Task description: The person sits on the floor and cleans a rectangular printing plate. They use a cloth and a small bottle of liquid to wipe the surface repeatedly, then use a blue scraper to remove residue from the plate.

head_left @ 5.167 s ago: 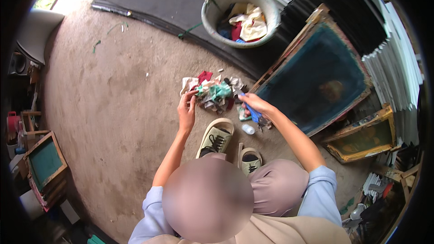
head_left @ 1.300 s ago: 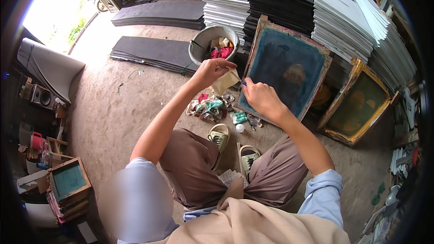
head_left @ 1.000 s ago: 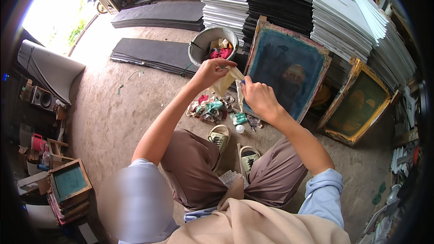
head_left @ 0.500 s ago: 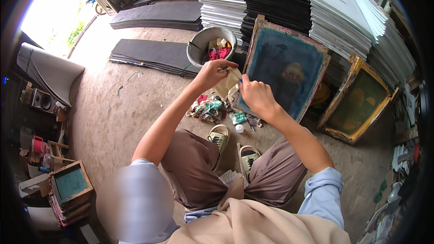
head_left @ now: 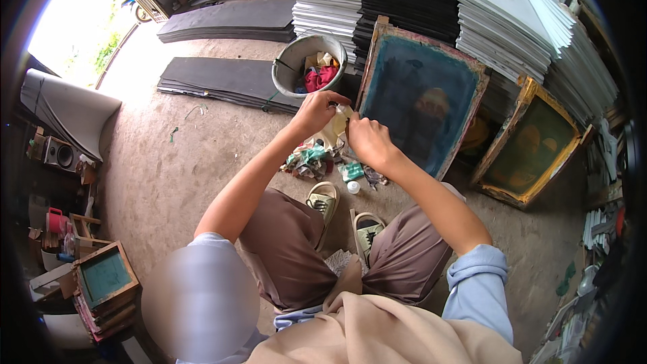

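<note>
A piece of cream cloth [head_left: 331,133] hangs from the fingers of my left hand [head_left: 315,113], which pinch its upper edge. My right hand [head_left: 369,140] is closed right against the cloth's right side; what its fingers grip is hidden. Both hands are held out above the floor, fingertips close together. Below them lies a loose pile of cloth scraps [head_left: 309,162] in green, white and dark colours. Just beyond my left hand stands a grey bucket [head_left: 282,79] with red and cream cloths [head_left: 319,78] inside.
A blue framed screen [head_left: 414,101] leans at the right, with a smaller yellow-edged one [head_left: 529,152] beside it. Stacks of white sheets [head_left: 502,20] and black sheets [head_left: 404,7] stand behind. Near my shoes [head_left: 323,201] are a small white bottle [head_left: 353,187] and a green packet [head_left: 350,172].
My right hand has moved slightly left, closer to the left hand and over the cloth. A small blue bit seen at its fingers before is hidden now. The whole view has shifted slightly.
</note>
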A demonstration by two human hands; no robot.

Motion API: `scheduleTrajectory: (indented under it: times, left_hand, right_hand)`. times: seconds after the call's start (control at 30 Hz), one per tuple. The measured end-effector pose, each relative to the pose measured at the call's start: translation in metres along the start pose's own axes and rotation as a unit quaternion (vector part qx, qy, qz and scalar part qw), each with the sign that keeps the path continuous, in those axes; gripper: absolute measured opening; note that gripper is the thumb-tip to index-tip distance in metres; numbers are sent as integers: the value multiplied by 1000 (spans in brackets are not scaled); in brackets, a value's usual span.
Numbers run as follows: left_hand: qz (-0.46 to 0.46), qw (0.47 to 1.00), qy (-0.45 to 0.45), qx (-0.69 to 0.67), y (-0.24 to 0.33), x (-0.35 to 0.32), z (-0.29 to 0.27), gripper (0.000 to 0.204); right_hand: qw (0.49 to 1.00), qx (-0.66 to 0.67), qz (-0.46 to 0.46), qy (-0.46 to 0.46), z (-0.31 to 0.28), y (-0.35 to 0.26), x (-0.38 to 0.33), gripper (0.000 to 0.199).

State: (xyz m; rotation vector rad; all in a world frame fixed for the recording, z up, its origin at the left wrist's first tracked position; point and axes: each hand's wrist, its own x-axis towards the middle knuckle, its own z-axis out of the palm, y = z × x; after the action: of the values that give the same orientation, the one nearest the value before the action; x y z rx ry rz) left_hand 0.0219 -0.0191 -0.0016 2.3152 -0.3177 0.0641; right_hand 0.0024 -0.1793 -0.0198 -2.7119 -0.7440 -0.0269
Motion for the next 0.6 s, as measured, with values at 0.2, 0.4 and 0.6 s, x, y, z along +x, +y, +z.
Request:
scheduleTrajectory:
  times: [0.2, 0.4, 0.6]
  left_hand:
    - [-26, 1000, -5, 12, -6, 6, 6, 44]
    - [-102, 993, -15, -54, -20, 3, 15, 48]
    - [-151, 982, -26, -111, -20, 2, 19, 48]
  right_hand:
    - [999, 25, -2, -22, 8, 3, 9, 19]
    - [997, 42, 1, -60, 13, 0, 6, 19]
    - [995, 60, 16, -80, 16, -1, 4, 20]
